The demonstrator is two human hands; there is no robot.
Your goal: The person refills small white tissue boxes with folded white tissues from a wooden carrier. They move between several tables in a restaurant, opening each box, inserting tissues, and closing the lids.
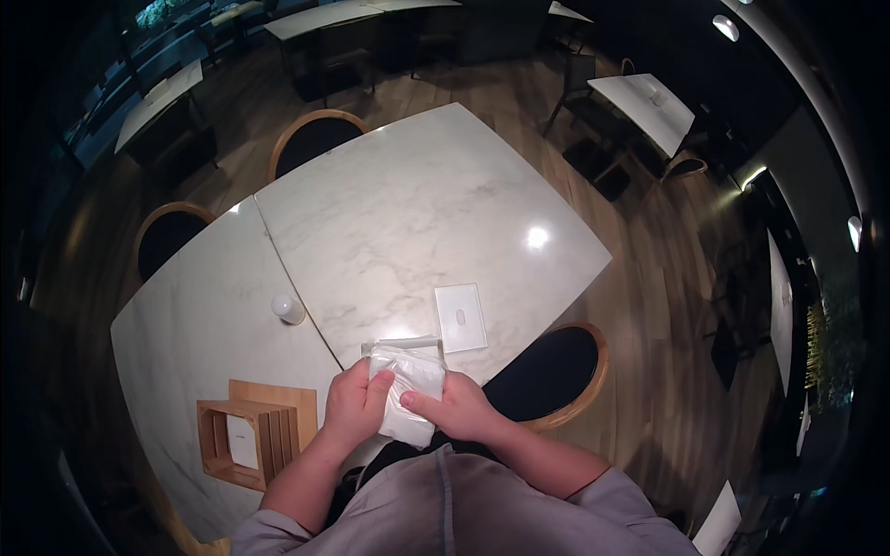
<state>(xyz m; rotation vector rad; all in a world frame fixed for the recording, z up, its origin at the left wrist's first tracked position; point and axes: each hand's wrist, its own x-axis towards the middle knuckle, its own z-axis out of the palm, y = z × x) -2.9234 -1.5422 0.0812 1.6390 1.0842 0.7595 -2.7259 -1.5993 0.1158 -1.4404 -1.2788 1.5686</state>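
Both my left hand (pixel 356 403) and my right hand (pixel 462 410) grip a white packet in clear, crinkled plastic film (pixel 410 417), which looks like paper napkins or tissues. My thumbs press on its upper face, and the other fingers are mostly hidden. Just beyond the packet, a pale, see-through edge of what seems to be a box (pixel 403 342) shows; the packet covers the rest. A flat white rectangular lid with a small oval mark or opening (pixel 473 302) lies on the marble-patterned table (pixel 396 229), beyond my right hand.
Left of my hands stands a slatted wooden crate (pixel 278 438) holding a white card with writing. A small white dome-topped cylinder (pixel 286 308) stands near the table seam. A round-backed chair (pixel 549 375) sits close on the right, and two more (pixel 316 142) line the far side.
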